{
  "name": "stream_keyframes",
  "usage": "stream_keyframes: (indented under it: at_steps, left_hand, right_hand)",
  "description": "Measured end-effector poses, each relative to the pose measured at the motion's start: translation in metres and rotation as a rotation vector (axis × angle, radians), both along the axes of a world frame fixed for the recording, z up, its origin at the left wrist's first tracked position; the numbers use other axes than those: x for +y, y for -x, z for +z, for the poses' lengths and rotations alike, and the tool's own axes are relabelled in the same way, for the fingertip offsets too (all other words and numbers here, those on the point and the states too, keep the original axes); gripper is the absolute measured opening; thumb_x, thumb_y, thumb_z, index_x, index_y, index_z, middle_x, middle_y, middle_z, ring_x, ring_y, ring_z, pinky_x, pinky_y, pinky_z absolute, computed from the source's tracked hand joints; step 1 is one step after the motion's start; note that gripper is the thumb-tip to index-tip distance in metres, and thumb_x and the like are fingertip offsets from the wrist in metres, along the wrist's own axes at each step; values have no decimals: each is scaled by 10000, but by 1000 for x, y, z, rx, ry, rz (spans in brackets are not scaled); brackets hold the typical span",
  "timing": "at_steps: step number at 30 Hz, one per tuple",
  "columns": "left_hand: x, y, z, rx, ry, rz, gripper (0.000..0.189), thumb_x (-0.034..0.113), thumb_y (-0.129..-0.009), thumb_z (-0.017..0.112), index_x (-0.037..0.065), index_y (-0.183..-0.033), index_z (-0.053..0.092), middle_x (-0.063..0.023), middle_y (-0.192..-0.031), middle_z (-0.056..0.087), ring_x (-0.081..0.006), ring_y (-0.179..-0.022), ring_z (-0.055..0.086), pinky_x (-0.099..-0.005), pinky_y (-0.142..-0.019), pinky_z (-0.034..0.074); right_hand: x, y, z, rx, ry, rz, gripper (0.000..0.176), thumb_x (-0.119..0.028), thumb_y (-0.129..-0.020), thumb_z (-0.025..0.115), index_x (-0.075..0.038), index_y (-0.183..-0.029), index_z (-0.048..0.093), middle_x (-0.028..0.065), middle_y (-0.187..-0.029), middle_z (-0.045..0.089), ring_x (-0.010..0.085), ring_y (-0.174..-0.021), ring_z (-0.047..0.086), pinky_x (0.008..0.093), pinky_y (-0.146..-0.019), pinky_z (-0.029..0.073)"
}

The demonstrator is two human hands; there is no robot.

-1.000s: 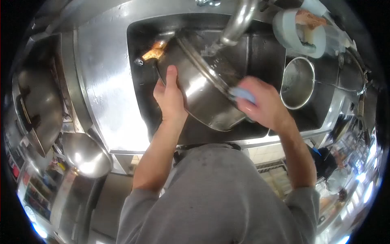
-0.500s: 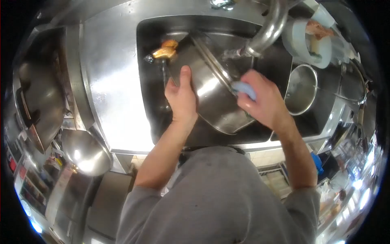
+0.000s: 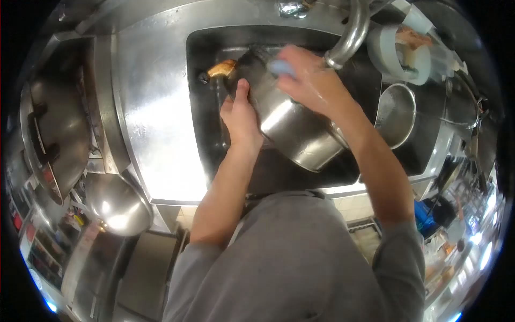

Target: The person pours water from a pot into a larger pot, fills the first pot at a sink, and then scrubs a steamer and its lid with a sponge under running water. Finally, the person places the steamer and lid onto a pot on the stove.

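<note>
A large shiny metal pot (image 3: 289,129) lies tilted in the dark sink (image 3: 300,180). My left hand (image 3: 241,118) grips its left side, thumb up against the metal. In my right hand (image 3: 308,78) is a pale blue sponge (image 3: 281,67), pressed near the pot's upper edge; the fingers are closed round it and a little blurred. Left of the pot, an orange-brown object (image 3: 222,68) sits in the sink, its kind unclear. The curved faucet (image 3: 350,40) hangs just right of my right hand.
At the right stand a round metal container (image 3: 396,117) and a white tub (image 3: 390,52) with brushes or similar items. A bare steel counter (image 3: 155,107) borders the sink on the left. Large metal bowls (image 3: 119,206) are at the far left.
My right hand has moved up and left with the sponge, from the pot's right side to near its upper edge. The pot has shifted slightly; my left hand still holds it.
</note>
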State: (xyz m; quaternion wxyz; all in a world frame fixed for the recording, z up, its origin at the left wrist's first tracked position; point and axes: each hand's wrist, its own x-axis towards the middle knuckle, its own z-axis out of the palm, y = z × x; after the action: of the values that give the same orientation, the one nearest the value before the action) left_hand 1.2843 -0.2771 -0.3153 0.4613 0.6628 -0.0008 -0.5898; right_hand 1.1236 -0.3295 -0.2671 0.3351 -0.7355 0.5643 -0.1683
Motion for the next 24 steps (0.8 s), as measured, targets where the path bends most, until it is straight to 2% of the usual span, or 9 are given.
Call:
stream_keyframes:
  at_steps: [1,3,8,12,15,18,21,23,24]
  left_hand:
    - [0,-2,-4,4,4,-4,279,250,-959,697,-16,-1008,628,-60,-935,655,-135,-840,601,-298,-747,487]
    - [-6,-2,-10,15,19,24,271,251,-966,687,-12,-1007,635,-58,-946,656,-139,-852,611,-298,-749,489]
    - [-21,2,2,59,-29,35,267,239,-979,668,-17,-1049,642,-57,-967,667,-160,-864,631,-297,-759,501]
    - [-31,8,-7,45,-16,-22,274,230,-990,644,-20,-1102,639,-77,-1000,678,-193,-887,664,-318,-766,532]
    - [-38,7,-5,44,-40,-64,290,226,-996,623,-24,-1142,638,-97,-1032,686,-222,-909,682,-353,-782,564]
    - [-51,-10,-32,142,-42,-118,320,237,-1004,590,-24,-1180,646,-119,-1095,691,-253,-944,691,-394,-817,587]
    - [-56,-17,-55,112,-22,-183,342,267,-1018,558,-8,-1202,644,-116,-1106,690,-254,-967,688,-393,-847,578]
    - [-55,-17,-42,27,-14,-229,357,285,-1027,537,1,-1216,641,-114,-1115,689,-254,-985,685,-390,-873,573]
    - [-49,-12,-34,98,57,-259,399,324,-1033,527,6,-1255,616,-111,-1156,676,-255,-1026,672,-402,-904,562]
  right_hand:
    - [13,10,16,0,-27,28,293,-159,-849,633,-46,-1116,596,203,-1022,661,430,-954,635,469,-804,521]
    - [53,30,25,29,-72,-124,359,-193,-842,650,-75,-1172,571,198,-1090,640,412,-984,635,486,-824,519]
    - [140,79,27,51,7,-301,349,-64,-811,635,-57,-1156,581,192,-1067,627,412,-1009,591,480,-876,500]
    - [114,63,23,18,99,-301,320,-78,-802,640,-46,-1116,584,185,-1071,623,415,-1035,572,485,-900,486]
    - [77,31,23,106,269,-202,291,-147,-787,670,-98,-1067,610,137,-1063,625,357,-1008,584,467,-850,498]
    - [98,41,19,90,314,-230,288,-145,-789,664,-83,-1065,610,135,-1065,625,349,-1022,580,465,-869,498]
    - [155,77,-10,-109,289,-443,314,-119,-785,612,-45,-1088,569,199,-1097,584,397,-1031,555,478,-913,469]
    - [167,87,-16,-183,290,-479,330,-94,-775,577,-23,-1095,543,220,-1089,567,416,-1006,545,480,-903,454]
    - [173,89,-20,-191,299,-488,330,-94,-775,577,-23,-1095,543,220,-1089,567,416,-1006,545,480,-903,454]
